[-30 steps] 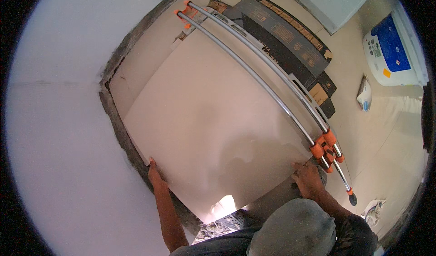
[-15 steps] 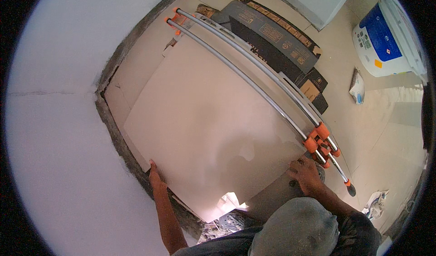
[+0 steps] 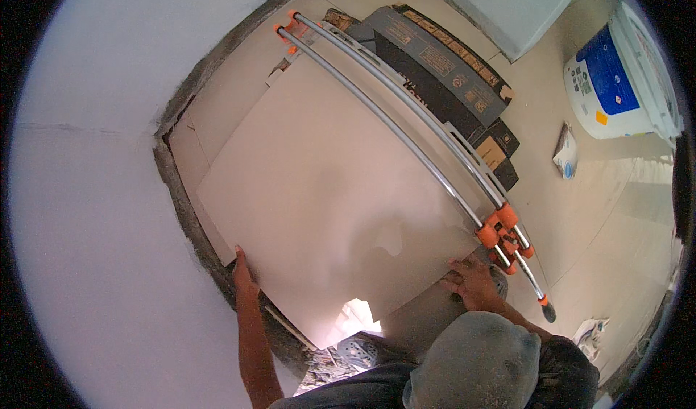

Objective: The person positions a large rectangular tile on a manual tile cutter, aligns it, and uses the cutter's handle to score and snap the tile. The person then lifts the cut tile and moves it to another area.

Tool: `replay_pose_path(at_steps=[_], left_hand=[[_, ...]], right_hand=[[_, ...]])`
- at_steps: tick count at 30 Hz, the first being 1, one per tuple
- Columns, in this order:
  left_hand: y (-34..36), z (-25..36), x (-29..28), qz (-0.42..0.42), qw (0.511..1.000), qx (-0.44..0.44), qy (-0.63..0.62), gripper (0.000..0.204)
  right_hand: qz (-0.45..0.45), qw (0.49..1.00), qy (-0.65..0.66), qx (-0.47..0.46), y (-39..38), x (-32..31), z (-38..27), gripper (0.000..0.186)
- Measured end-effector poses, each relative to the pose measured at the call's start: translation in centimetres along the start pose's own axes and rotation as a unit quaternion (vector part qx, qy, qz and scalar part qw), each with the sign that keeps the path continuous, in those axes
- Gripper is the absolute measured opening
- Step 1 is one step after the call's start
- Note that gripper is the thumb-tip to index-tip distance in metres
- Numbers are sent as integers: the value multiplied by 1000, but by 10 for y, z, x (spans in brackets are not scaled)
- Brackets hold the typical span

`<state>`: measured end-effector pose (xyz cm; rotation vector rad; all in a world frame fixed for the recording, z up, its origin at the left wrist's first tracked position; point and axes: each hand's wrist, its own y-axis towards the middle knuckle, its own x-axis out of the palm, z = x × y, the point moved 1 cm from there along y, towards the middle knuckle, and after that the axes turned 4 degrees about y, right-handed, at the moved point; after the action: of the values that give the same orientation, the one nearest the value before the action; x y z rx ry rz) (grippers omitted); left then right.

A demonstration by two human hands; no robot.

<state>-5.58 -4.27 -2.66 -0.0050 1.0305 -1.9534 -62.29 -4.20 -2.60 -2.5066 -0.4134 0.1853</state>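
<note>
A large beige tile (image 3: 312, 191) lies beneath the two steel rails of a tile cutter (image 3: 391, 112) with an orange sliding carriage (image 3: 500, 235). My left hand (image 3: 245, 278) grips the tile's left edge near a corner, thumb uppermost, other fingers hidden. My right hand (image 3: 471, 282) has its fingers spread at the tile's near right edge, just below the carriage. A dusty grey rounded, cloth-covered shape (image 3: 471, 358) fills the lower middle, between my forearms.
White walls (image 3: 87, 206) with a rough dark base border the left. Flattened dark cardboard (image 3: 449, 61) lies beyond the cutter. On the tiled floor at right are a white bucket (image 3: 605, 83) with a blue label, a small packet (image 3: 565, 151) and crumpled scraps (image 3: 591, 336).
The whole view has shifted slightly. My right hand's fingers look more spread at the tile edge. My left hand still grips the same edge.
</note>
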Motion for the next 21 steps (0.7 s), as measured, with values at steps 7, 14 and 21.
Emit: replay_pose_path(at_steps=[7,14,21], left_hand=[[24,-24,-36,-123,960,185,172,83],[53,-43,-34,-77,996,51,12,77],[22,-35,-10,-11,997,64,39,72]], right_hand=[[79,968,193,138,4,9,-22,25],[-12,995,-59,-76,-13,1,3,21],[-17,997,71,21,-11,-2,33,30]])
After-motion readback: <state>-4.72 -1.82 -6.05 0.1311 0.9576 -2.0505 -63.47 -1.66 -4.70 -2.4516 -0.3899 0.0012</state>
